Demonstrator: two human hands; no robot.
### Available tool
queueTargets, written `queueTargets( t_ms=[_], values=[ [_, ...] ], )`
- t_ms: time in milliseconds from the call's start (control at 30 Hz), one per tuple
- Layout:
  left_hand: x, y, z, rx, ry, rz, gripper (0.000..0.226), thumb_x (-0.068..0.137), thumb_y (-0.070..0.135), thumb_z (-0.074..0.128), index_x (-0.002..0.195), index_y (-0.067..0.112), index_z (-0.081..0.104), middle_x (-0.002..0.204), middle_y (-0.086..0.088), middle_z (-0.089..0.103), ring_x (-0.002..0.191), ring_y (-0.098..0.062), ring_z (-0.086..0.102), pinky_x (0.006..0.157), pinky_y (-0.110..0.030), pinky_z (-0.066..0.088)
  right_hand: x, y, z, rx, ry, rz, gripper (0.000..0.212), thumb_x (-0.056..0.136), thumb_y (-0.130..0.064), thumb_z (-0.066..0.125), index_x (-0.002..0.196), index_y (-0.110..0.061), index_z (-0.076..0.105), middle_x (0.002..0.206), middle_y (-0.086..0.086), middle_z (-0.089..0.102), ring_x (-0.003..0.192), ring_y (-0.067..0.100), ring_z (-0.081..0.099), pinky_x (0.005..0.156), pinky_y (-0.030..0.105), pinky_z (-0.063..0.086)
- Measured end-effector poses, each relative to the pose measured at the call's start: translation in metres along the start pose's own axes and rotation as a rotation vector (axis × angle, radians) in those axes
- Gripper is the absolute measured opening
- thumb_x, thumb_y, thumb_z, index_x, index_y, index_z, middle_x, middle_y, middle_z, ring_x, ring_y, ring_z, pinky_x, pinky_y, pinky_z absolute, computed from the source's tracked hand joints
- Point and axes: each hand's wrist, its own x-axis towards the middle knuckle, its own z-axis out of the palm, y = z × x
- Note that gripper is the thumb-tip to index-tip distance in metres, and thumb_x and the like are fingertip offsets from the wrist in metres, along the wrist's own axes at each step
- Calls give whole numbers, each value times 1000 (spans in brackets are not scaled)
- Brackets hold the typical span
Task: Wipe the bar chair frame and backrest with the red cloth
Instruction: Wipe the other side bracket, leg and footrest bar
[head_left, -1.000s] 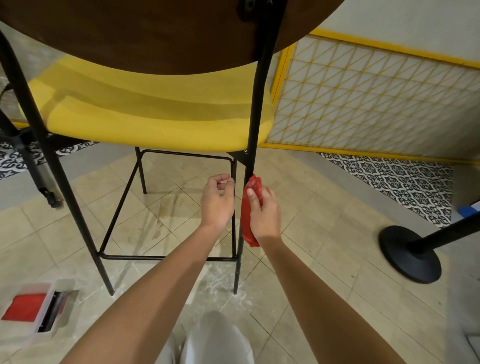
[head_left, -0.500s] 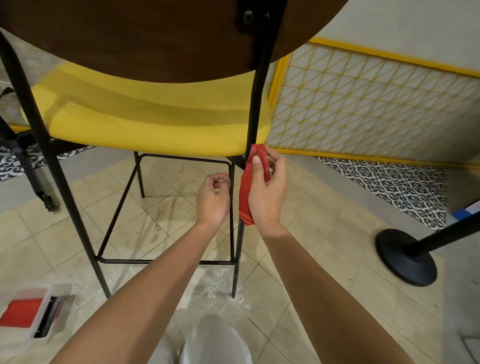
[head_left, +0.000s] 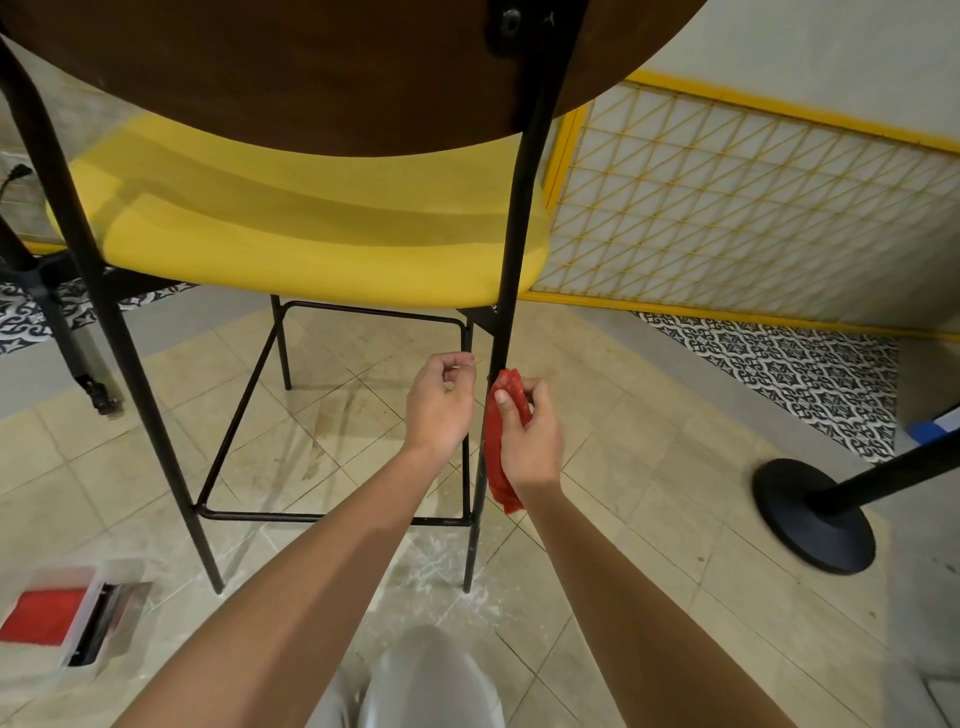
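The bar chair stands close in front of me, with a dark brown backrest (head_left: 311, 78) at the top, a yellow seat (head_left: 311, 234) and a black metal frame. My right hand (head_left: 530, 441) grips the red cloth (head_left: 496, 467), which is wrapped against the chair's rear right leg (head_left: 511, 260) a little below the seat. The cloth's tail hangs down along that leg. My left hand (head_left: 439, 410) is just to the left, fingers curled round the thinner front leg (head_left: 466, 483).
A clear plastic box (head_left: 47, 616) holding another red cloth lies on the tiled floor at lower left. A black stanchion base (head_left: 813, 519) stands at the right. A black stand (head_left: 67, 338) is at far left, a yellow grid panel (head_left: 727, 208) behind.
My right hand slid the cloth up the rear leg to just under the seat, then back down to about where it began. My left hand stayed on the thin leg.
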Motion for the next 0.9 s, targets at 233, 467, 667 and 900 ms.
queueTargets(
  t_ms=[233,467,667,900],
  values=[
    [-2,-6,3,-14,-44,-12,17,96,23,47,109,20,59,87,15,53,81,-3,52,71,-15,42,12,-4,-25,114,-21,58,11,96,-28,49,94,-37,53,91,-9,61,86,19,62,73,36,55],
    [-3,-21,4,5,-49,-39,18,97,26,47,109,21,58,87,17,54,86,-7,55,71,-15,42,4,-2,-4,149,-32,17,14,98,-24,46,106,-33,53,90,-17,60,85,10,61,77,39,55],
    [-3,-37,8,-12,-45,-96,21,97,24,45,113,21,58,104,9,58,100,-10,55,86,-22,44,-10,24,3,124,-43,76,17,97,-25,47,112,-31,53,90,-25,54,85,0,54,73,16,46],
    [-3,-58,10,14,-66,-110,21,96,27,47,112,20,58,105,3,58,95,-10,53,78,-17,40,-13,59,6,-85,-141,164,23,99,-22,42,119,-24,54,91,-20,54,81,2,51,71,16,37]
  ],
)
